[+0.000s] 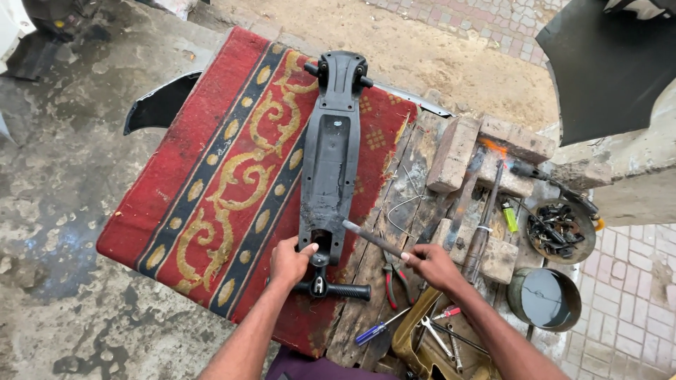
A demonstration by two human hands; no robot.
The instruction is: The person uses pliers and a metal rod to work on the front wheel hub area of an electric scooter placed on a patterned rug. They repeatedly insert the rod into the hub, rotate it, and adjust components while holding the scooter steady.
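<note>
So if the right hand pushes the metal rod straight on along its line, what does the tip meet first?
The right hand aims the rod up-left; its tip seems already at the long black plastic part, though contact is unclear.
</note>
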